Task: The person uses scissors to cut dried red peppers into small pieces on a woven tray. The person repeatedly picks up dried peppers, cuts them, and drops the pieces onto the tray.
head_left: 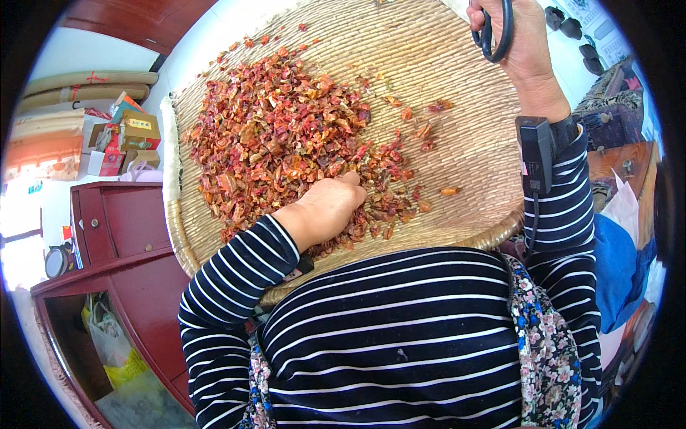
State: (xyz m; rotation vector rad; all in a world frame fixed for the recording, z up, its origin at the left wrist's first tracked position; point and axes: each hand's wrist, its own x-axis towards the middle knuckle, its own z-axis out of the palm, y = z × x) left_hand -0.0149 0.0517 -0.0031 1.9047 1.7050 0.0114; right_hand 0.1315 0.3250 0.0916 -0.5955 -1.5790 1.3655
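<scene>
A large woven basket tray (471, 134) lies before me and carries a heap of chopped dried red pieces (278, 123), which look like chili peppers. My left hand (327, 209) rests at the near edge of the heap, its back turned up and its fingers curled down. Whether any pieces are inside it is hidden. Up at the far right edge of the tray, my right hand (522, 40) is raised and grips scissors by their black handles (501, 32). The picture's top edge cuts off the blades. A few loose pieces (439, 106) lie scattered right of the heap.
At left stands a dark red wooden cabinet (128, 220), its open lower compartment holding plastic bags (110, 332). Cardboard boxes (140, 128) and rolled mats (91, 91) are beyond it. Blue cloth (616, 268) lies at right beside a wooden surface (616, 161). Dark shoes (571, 28) sit on the floor.
</scene>
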